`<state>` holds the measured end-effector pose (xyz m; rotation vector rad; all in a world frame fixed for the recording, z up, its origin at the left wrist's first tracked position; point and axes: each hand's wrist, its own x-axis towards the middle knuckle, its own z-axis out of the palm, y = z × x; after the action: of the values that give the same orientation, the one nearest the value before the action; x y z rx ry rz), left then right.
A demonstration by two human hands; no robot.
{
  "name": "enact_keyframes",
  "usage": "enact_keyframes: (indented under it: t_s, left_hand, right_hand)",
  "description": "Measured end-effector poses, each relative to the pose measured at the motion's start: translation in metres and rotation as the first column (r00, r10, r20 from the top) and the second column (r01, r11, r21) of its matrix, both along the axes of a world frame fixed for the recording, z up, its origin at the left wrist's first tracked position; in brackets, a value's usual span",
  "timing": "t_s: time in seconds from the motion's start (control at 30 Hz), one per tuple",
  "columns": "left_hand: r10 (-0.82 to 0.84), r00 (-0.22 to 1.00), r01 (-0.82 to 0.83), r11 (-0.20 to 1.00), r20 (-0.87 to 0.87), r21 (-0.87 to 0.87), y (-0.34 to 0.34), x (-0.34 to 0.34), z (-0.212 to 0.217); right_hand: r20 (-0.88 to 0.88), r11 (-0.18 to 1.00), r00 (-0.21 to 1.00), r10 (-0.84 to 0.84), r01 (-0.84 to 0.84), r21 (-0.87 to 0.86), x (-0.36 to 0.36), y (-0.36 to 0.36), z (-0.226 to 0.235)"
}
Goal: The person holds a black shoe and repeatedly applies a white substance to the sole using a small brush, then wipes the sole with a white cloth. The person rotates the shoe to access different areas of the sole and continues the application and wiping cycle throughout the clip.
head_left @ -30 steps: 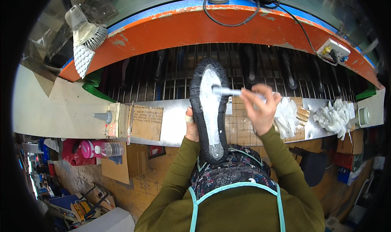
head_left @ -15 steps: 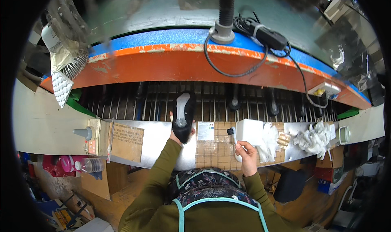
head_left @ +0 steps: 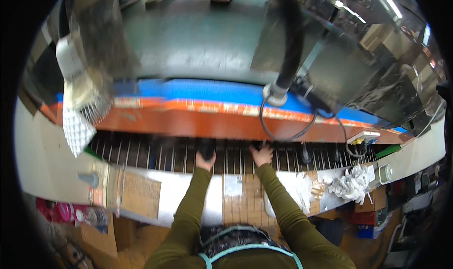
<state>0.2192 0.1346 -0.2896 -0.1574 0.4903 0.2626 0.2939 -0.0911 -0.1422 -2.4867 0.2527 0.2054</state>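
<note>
Where the barred conveyor (head_left: 141, 153) passes, the left hand (head_left: 205, 161) grips a dark shoe (head_left: 206, 148); right hand (head_left: 262, 155) rests open.

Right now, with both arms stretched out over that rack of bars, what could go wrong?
The left hand holds a dark shoe sole at the bars; it might slip between them. The right hand lies on the bars under the orange edge, where fingers could get pinched. The black cable hangs close and may snag.

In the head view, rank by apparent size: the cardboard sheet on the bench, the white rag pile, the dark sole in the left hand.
1. Cardboard sheet, largest.
2. Rag pile.
3. Sole, smallest, but blurred and partly hidden by the left hand, so unsure.
</note>
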Motion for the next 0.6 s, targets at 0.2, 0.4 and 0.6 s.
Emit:
enact_keyframes:
  t_s: [0.2, 0.4, 0.6]
  left_hand:
    - [0.155, 0.925, -0.150, 0.988, -0.346, 0.040, -0.006, 0.045, 0.021]
    - [-0.036, 0.884, -0.012, 0.995, -0.466, -0.101, -0.003, 0.011, 0.065]
    - [-0.108, 0.880, 0.100, 0.994, -0.462, -0.043, -0.009, -0.064, 0.122]
  right_hand:
    - [-0.079, 0.944, 0.996, -0.047, 0.019, -0.329, 0.030, 0.009, -0.043]
    - [-0.099, 0.875, 0.988, 0.118, -0.151, -0.459, 0.055, -0.009, -0.026]
    - [0.022, 0.975, 0.975, 0.219, -0.220, 0.033, 0.058, -0.034, 0.039]
